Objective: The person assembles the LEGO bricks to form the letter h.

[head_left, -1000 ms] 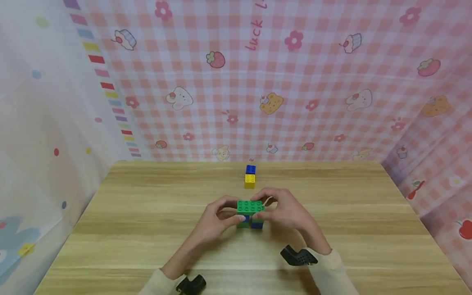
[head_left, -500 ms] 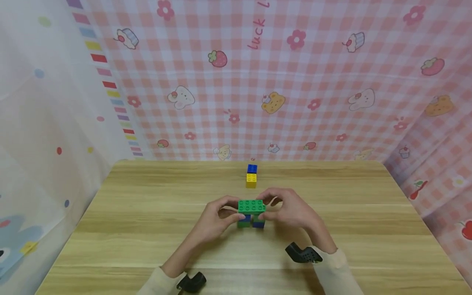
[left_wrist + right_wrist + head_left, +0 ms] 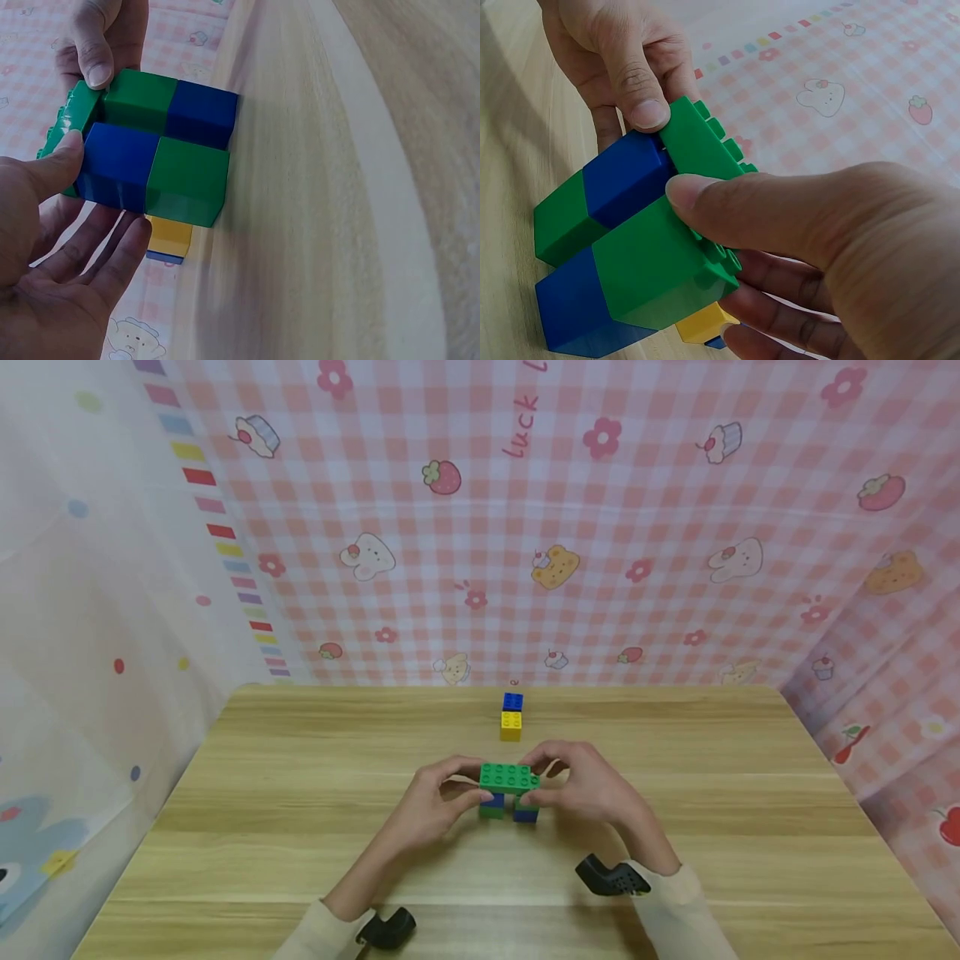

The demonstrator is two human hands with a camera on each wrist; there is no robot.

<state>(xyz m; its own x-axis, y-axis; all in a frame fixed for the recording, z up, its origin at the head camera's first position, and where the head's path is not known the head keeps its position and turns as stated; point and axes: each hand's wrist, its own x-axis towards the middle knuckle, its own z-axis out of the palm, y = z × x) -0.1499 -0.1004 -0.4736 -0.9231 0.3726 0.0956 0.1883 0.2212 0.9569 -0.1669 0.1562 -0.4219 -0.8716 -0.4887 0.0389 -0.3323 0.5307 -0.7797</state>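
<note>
A long green building brick (image 3: 505,777) bridges two short stacks standing on the wooden table. Its left end sits over a blue brick (image 3: 116,165) on a green brick (image 3: 187,180). Under the right end is another green brick (image 3: 656,259), with a blue brick (image 3: 589,307) below it. Some studs of that right-hand green brick stick out past the long brick's end. My left hand (image 3: 435,806) pinches the left end, thumb on the near side and fingers behind. From the right, my right hand (image 3: 588,785) grips the other end, its thumb at the joint with the green brick.
Farther back on the table (image 3: 300,860), a yellow brick (image 3: 511,725) and a blue brick (image 3: 513,702) stand in line behind the hands. A pink checked cloth (image 3: 480,527) hangs beyond the table's back edge.
The long brick and left stack have shifted slightly left of the right stack, so the gap between stacks is a little wider. Both hands keep their grip.
</note>
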